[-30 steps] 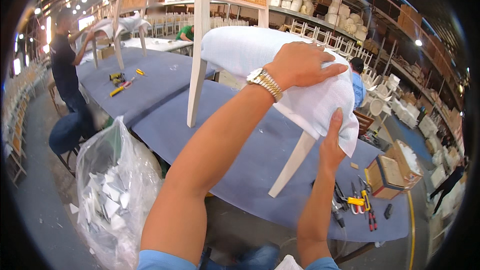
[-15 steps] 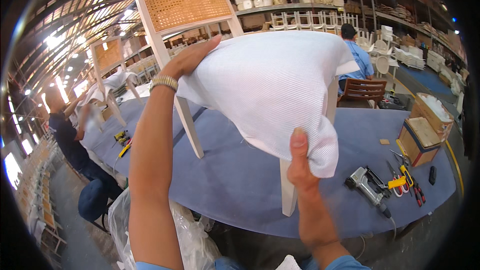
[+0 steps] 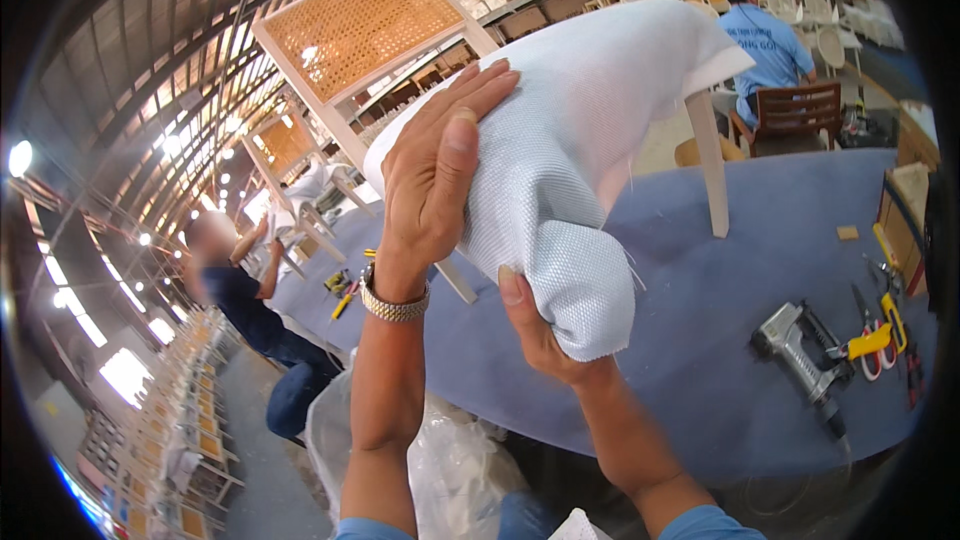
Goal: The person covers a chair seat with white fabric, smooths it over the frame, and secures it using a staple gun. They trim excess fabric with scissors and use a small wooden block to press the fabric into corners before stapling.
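A chair with a woven cane back and pale wooden legs stands on the blue-covered table. White woven upholstery fabric lies over its seat and hangs down toward me. My left hand, a metal watch on its wrist, presses flat on the fabric with its fingers stretched out. Lower and to the right, my right hand grips the hanging fabric edge, thumb on top; its other fingers are hidden beneath the bunched cloth.
At the table's right lie a pneumatic staple gun with a hose, scissors and pliers, near a box. A co-worker stands at left by another chair; a person in a blue shirt sits behind. Clear plastic sheeting hangs below the table edge.
My left hand has slid toward me and to the right over the fabric. My right hand has shifted left, bunching the held edge. The view has tilted and turned.
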Available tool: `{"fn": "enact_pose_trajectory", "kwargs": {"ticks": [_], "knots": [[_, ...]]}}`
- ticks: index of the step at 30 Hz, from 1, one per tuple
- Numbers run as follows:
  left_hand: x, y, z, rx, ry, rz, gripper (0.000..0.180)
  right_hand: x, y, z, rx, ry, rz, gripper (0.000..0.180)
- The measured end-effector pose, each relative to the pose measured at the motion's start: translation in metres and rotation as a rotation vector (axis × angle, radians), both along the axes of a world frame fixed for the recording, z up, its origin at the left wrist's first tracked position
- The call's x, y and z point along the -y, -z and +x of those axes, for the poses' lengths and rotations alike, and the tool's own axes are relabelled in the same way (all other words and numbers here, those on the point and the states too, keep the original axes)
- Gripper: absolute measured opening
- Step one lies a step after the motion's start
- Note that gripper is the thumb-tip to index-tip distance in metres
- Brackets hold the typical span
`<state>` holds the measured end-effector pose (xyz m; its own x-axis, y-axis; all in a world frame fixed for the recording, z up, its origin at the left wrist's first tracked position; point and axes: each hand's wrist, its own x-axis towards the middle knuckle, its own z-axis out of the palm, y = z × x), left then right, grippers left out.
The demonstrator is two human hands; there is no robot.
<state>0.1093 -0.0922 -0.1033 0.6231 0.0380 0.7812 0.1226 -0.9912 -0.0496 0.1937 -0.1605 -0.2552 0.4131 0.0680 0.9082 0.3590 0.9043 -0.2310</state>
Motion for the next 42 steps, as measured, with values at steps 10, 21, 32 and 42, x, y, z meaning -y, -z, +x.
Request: {"fn": "enact_pose_trajectory", "kwargs": {"ticks": [10,21,32,42], "knots": [[-0.015,0.011,0.003,0.11,0.06,0.041,0.057,0.0,0.012,-0.002,-0.019,0.187,-0.023,0.023],[-0.022,0.017,0.006,0.217,0.122,0.049,0.05,-0.006,-0.03,-0.024,-0.124,0.148,-0.168,0.048],[-0.016,0.012,-0.001,0.126,0.102,0.09,0.048,-0.015,-0.007,0.012,0.031,0.112,-0.03,0.055],[-0.074,-0.08,0.029,-0.547,-0.392,-0.312,0.068,-0.031,0.008,0.008,0.113,0.08,0.04,0.035]]}}
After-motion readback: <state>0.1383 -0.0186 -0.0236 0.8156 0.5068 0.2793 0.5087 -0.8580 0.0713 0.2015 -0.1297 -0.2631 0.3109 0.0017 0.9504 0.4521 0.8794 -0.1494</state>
